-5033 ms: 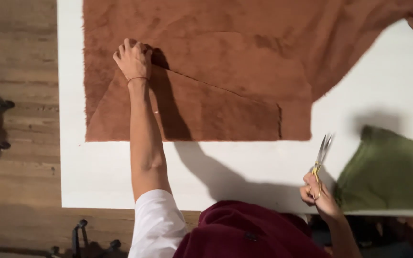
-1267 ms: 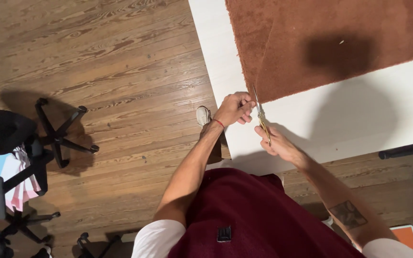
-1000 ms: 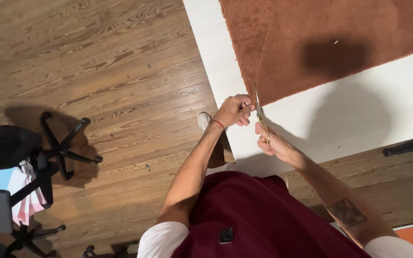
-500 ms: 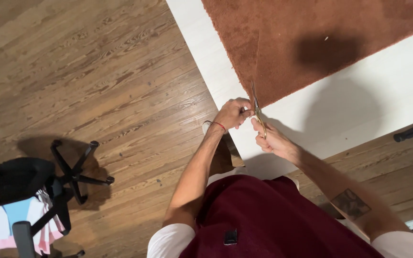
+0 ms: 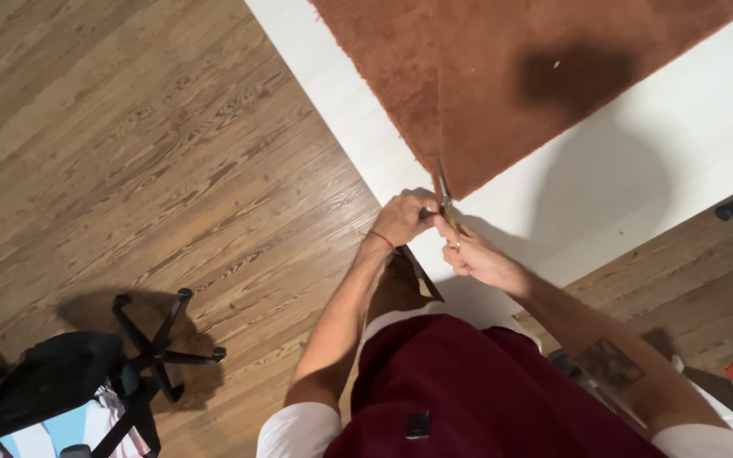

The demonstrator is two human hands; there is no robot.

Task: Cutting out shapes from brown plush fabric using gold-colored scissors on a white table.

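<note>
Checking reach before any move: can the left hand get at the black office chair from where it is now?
Probably not. The left hand is up at the white table's corner beside the scissors, and the office chair stands well apart across bare floor.

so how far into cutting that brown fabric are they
Barely begun. Done: the brown fabric lies spread flat on the white table. In hand: the right hand works the scissors at the fabric's near corner, and the left hand is beside them at the edge. Left: nearly all the fabric beyond the blades looks uncut.

Both hands, left (image 5: 402, 220) and right (image 5: 477, 257), meet, fingers curled.
</note>
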